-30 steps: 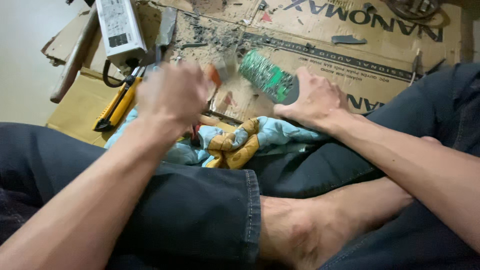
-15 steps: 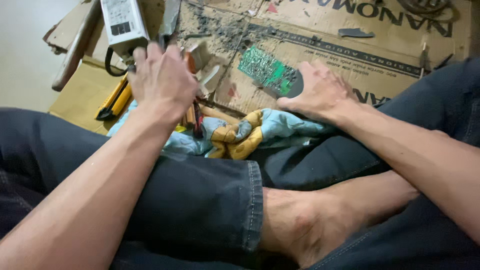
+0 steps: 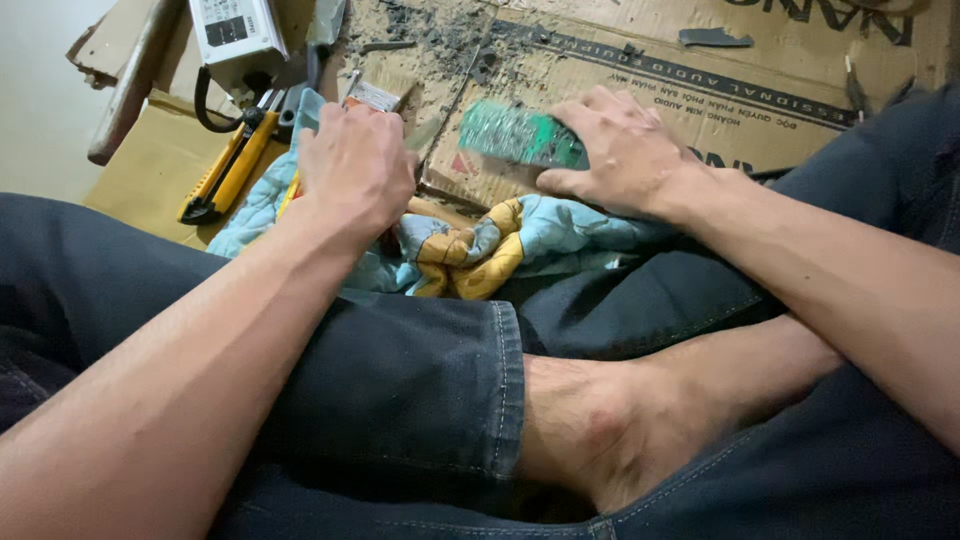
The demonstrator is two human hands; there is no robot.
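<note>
My left hand (image 3: 355, 165) is closed in a fist around a hand tool (image 3: 292, 192). Only a bit of the tool's orange-red handle shows below the hand. My right hand (image 3: 620, 150) grips the right end of a green circuit board (image 3: 515, 132), holding it down against brown cardboard (image 3: 640, 65). A blue and yellow cloth (image 3: 500, 245) lies bunched just below both hands, against my dark trouser legs. The two hands are about a hand's width apart.
A yellow-handled cutter (image 3: 225, 170) lies at the left by a white metal box (image 3: 235, 35) with a black cable. Grey debris (image 3: 440, 30) is scattered on the cardboard, and a dark metal scrap (image 3: 715, 38) lies farther back. My crossed legs and a bare foot (image 3: 620, 430) fill the foreground.
My left hand has shifted right and down towards the circuit board, still closed. My right hand has stayed on the board and the view has tilted slightly.
</note>
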